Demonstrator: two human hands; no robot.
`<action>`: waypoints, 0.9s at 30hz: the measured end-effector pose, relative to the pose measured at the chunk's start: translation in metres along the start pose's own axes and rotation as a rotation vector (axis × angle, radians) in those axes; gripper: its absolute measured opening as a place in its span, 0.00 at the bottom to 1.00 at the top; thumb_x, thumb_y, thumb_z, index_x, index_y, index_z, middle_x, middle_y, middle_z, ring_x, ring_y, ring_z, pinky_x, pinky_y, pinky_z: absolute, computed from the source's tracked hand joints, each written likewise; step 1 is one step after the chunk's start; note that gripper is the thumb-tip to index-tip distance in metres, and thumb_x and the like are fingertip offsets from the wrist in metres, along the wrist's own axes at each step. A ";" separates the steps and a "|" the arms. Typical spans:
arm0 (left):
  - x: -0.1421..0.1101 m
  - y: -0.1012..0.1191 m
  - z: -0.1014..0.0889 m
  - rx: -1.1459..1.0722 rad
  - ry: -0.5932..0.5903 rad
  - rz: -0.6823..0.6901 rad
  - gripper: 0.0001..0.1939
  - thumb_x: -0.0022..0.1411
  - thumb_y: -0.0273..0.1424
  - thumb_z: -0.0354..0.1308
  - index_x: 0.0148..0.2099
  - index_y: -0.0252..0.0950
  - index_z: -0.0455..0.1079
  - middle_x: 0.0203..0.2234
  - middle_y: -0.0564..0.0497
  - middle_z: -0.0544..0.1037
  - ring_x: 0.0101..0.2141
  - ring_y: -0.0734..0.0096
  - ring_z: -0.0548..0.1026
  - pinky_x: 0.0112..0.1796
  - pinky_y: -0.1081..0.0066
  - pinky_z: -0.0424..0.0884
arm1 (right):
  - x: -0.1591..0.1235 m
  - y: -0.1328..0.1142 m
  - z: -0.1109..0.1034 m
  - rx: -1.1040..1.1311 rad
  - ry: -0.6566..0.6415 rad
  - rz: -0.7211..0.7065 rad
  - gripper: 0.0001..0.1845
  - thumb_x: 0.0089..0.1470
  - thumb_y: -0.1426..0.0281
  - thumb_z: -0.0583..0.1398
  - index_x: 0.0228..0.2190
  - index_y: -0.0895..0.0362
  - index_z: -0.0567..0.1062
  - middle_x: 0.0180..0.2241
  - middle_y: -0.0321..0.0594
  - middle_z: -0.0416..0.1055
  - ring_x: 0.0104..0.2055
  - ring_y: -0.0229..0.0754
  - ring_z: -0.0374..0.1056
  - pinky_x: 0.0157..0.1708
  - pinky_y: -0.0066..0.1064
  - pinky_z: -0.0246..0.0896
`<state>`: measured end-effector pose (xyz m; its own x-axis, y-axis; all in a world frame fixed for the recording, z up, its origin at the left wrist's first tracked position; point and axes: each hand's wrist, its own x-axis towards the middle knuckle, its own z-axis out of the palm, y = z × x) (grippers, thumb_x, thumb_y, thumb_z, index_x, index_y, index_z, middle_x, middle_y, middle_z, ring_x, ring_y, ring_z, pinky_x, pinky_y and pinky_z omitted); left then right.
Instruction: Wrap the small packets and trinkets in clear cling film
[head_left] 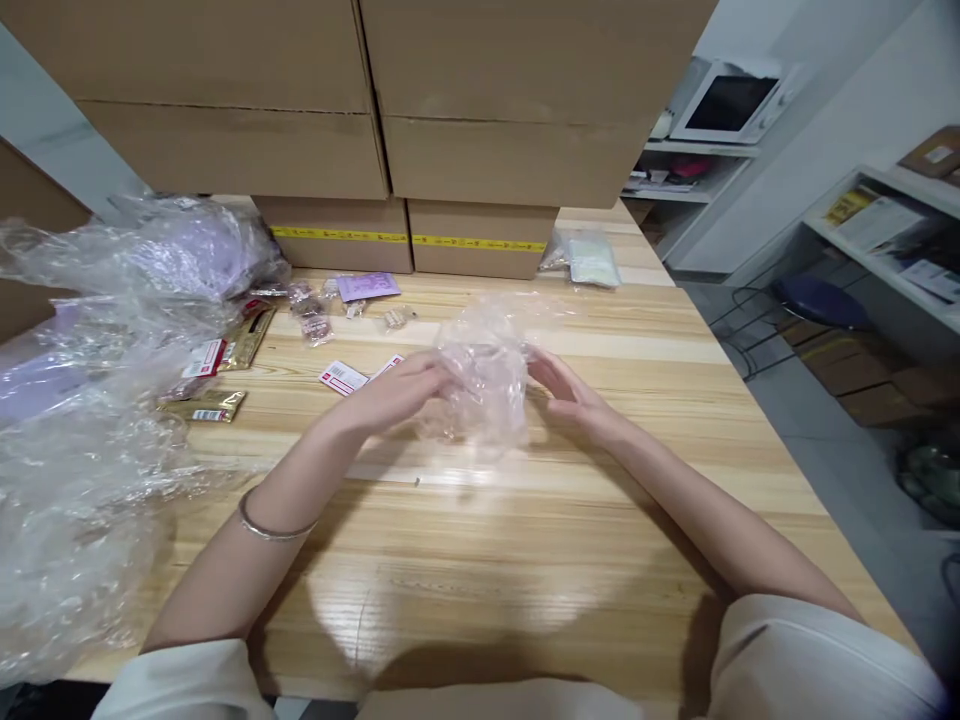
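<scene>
Two hands on one clear plastic bag (484,385), mid-table (525,560), in front of the cardboard boxes (409,235). Left hand (397,392) and right hand (566,392) pinch its sides; we're opening it, we think. Next needs a steady pull apart.

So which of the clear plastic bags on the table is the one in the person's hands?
The small crumpled clear bag at mid-table, between the left hand and right hand. The big plastic heap lies untouched at the left edge, and another bag sits by the boxes.
</scene>
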<state>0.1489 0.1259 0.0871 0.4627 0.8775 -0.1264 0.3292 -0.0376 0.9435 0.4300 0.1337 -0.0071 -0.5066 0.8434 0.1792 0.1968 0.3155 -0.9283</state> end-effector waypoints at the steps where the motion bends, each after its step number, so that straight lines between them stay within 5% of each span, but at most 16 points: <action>1: 0.000 -0.001 0.011 -0.165 -0.085 -0.006 0.23 0.64 0.44 0.52 0.55 0.40 0.73 0.44 0.45 0.80 0.50 0.54 0.75 0.48 0.57 0.72 | -0.001 -0.004 0.001 0.080 -0.027 0.002 0.51 0.50 0.40 0.58 0.68 0.45 0.48 0.70 0.42 0.48 0.70 0.51 0.48 0.64 0.50 0.52; 4: -0.001 -0.008 0.023 -0.530 -0.194 -0.075 0.27 0.65 0.43 0.50 0.64 0.43 0.64 0.48 0.44 0.79 0.48 0.53 0.78 0.46 0.54 0.75 | -0.003 -0.015 0.002 0.238 -0.014 0.081 0.62 0.38 0.35 0.62 0.68 0.48 0.51 0.64 0.47 0.60 0.64 0.55 0.59 0.57 0.50 0.60; 7: 0.001 -0.014 0.018 -0.687 -0.155 -0.125 0.28 0.67 0.41 0.49 0.67 0.43 0.59 0.45 0.44 0.80 0.44 0.54 0.80 0.44 0.52 0.75 | -0.006 -0.027 -0.004 0.278 -0.077 0.278 0.38 0.42 0.44 0.66 0.50 0.53 0.75 0.44 0.45 0.77 0.45 0.51 0.73 0.48 0.46 0.67; 10: 0.009 -0.017 0.008 -0.746 0.044 -0.184 0.25 0.68 0.39 0.49 0.64 0.40 0.62 0.37 0.47 0.81 0.36 0.59 0.81 0.42 0.56 0.77 | -0.006 -0.039 -0.013 0.296 -0.026 0.356 0.20 0.44 0.53 0.69 0.27 0.56 0.76 0.29 0.40 0.76 0.35 0.46 0.73 0.42 0.41 0.69; 14: 0.021 -0.029 0.003 -0.855 0.409 -0.282 0.24 0.69 0.37 0.47 0.63 0.31 0.59 0.29 0.49 0.77 0.33 0.64 0.80 0.43 0.61 0.77 | -0.006 -0.044 -0.005 0.342 0.306 0.382 0.21 0.49 0.51 0.65 0.34 0.55 0.73 0.37 0.43 0.77 0.30 0.43 0.73 0.25 0.33 0.69; 17: 0.024 -0.041 0.008 -0.928 0.400 -0.269 0.40 0.65 0.56 0.44 0.66 0.29 0.51 0.39 0.41 0.77 0.42 0.54 0.80 0.45 0.55 0.77 | -0.015 -0.036 0.025 0.241 0.559 0.340 0.21 0.60 0.50 0.56 0.47 0.49 0.68 0.50 0.43 0.73 0.30 0.41 0.74 0.23 0.34 0.71; 21: 0.023 -0.050 0.022 -0.811 0.183 -0.271 0.47 0.59 0.59 0.54 0.69 0.33 0.47 0.56 0.33 0.70 0.48 0.51 0.79 0.47 0.55 0.77 | -0.037 -0.033 0.055 -0.077 0.237 0.165 0.24 0.65 0.52 0.50 0.59 0.43 0.62 0.51 0.45 0.72 0.48 0.49 0.74 0.42 0.46 0.75; 24: 0.019 -0.051 0.033 -0.668 0.091 -0.284 0.46 0.59 0.52 0.62 0.70 0.40 0.46 0.64 0.32 0.61 0.52 0.53 0.76 0.48 0.58 0.76 | -0.049 -0.045 0.052 -0.307 -0.032 0.057 0.25 0.63 0.51 0.53 0.57 0.45 0.69 0.63 0.44 0.61 0.66 0.54 0.56 0.62 0.54 0.57; 27: 0.012 -0.050 0.043 -0.567 0.010 -0.238 0.52 0.57 0.45 0.67 0.73 0.50 0.39 0.69 0.38 0.54 0.56 0.53 0.73 0.48 0.58 0.76 | -0.050 -0.055 0.039 -0.382 -0.207 -0.021 0.31 0.64 0.46 0.44 0.52 0.46 0.76 0.68 0.38 0.54 0.72 0.54 0.40 0.68 0.57 0.38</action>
<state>0.1733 0.1177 0.0255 0.4216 0.8351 -0.3535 -0.0675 0.4176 0.9061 0.4114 0.0571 0.0225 -0.6640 0.7422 0.0912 0.4618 0.5029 -0.7307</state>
